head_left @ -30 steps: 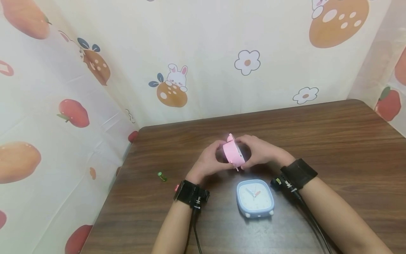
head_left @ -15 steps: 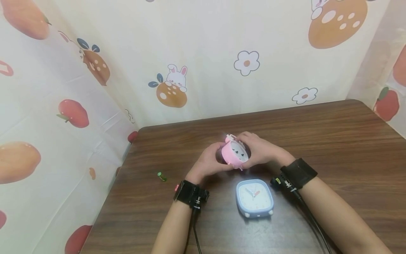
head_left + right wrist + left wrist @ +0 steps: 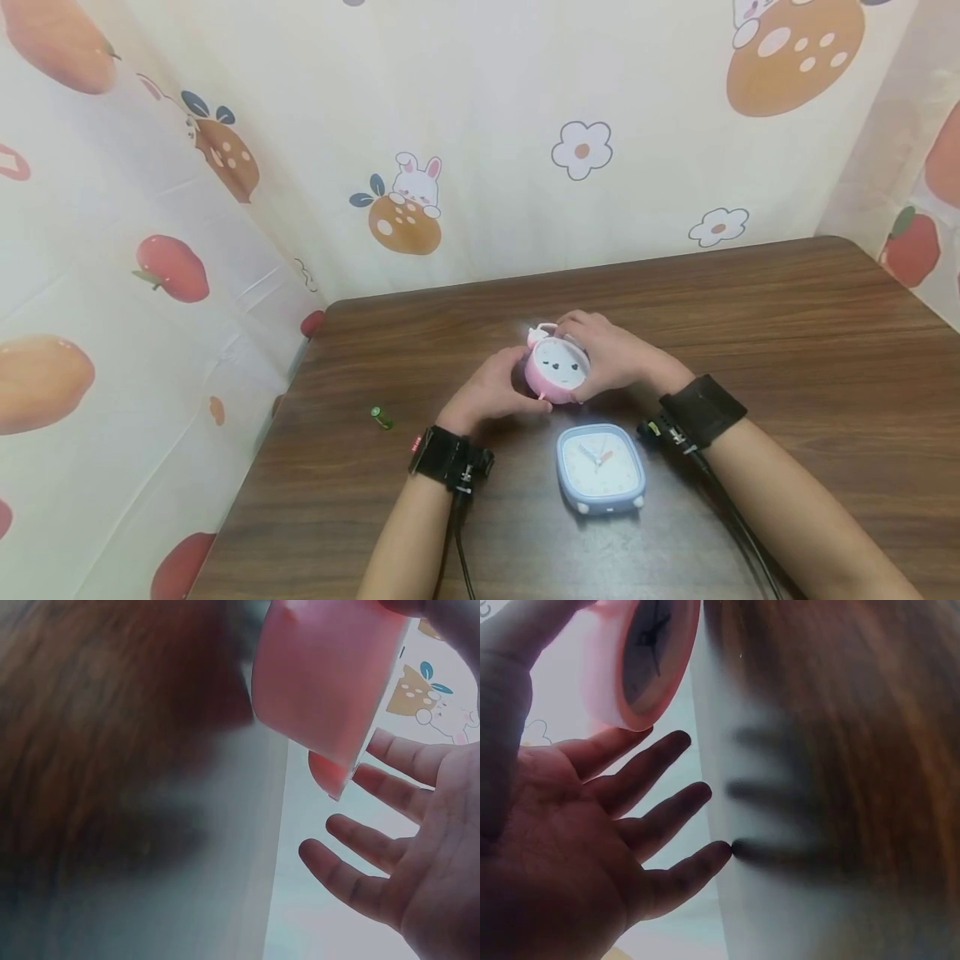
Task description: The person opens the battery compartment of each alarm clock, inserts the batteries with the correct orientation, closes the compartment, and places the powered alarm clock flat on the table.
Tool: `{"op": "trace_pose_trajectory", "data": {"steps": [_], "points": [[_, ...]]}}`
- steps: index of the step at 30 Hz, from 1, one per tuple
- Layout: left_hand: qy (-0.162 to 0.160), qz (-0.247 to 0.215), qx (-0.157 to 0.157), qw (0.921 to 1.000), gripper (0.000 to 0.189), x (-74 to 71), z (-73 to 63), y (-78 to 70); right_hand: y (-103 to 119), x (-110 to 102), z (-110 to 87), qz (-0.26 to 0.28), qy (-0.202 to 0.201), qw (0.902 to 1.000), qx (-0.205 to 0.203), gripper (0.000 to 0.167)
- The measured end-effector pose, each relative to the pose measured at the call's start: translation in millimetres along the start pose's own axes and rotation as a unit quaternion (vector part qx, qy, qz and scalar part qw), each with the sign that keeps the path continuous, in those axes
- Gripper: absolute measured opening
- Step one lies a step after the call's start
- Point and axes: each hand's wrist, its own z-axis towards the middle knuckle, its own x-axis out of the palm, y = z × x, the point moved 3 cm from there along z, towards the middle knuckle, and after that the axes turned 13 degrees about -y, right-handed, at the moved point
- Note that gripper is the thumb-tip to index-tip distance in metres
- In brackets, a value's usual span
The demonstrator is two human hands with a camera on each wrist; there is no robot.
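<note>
A small pink twin-bell alarm clock (image 3: 561, 367) is between my two hands on the far middle part of the table, its pale face toward me. My left hand (image 3: 493, 387) holds its left side between thumb and index finger; the other fingers are spread in the left wrist view, near the clock's pink rim (image 3: 634, 720). On the other side, my right hand (image 3: 611, 352) pinches the clock by its edge. The right wrist view shows the pink casing (image 3: 322, 675) and one bell (image 3: 326, 774), with my lower fingers apart from it.
A blue square alarm clock (image 3: 600, 471) lies face up just in front of my hands. Left of my left hand lies a small green battery (image 3: 382, 417). Cables run from both wristbands along the brown table (image 3: 810, 358). A patterned curtain (image 3: 495, 208) hangs behind it.
The pink clock has turned between my hands from nearly edge-on until its face shows toward me. Both hands stay near the same place, with slight finger shifts. The blue clock and battery have stayed put.
</note>
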Motion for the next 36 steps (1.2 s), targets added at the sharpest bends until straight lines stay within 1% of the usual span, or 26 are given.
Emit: {"op": "trace_pose_trajectory", "data": {"steps": [5,8,16,22,31,36], "points": [[0.009,0.014,-0.007,0.9998,0.078,0.3,-0.2,0.9,1.2,0.4,0.0,-0.010,-0.005,0.9999,-0.006,0.086],[0.009,0.014,-0.009,0.9998,0.077,0.4,-0.6,0.5,2.8,0.1,-0.8,-0.011,-0.006,0.9999,-0.004,0.088],[-0.012,0.023,-0.024,0.9994,0.080,-0.8,-1.5,-0.1,3.5,0.4,-1.4,-0.020,-0.008,0.9998,-0.005,0.091],[-0.024,0.019,-0.037,0.9988,0.087,-2.1,-1.1,0.1,5.8,0.7,-1.3,-0.021,-0.008,0.9997,-0.009,0.088],[-0.037,0.008,-0.030,0.9988,0.095,-2.8,1.5,-1.0,6.9,3.2,-1.6,-0.024,-0.009,0.9996,-0.009,0.088],[-0.046,-0.001,-0.017,0.9988,0.096,-3.6,3.1,-0.1,6.7,3.5,-1.2,-0.023,-0.010,0.9996,-0.011,0.089]]}}
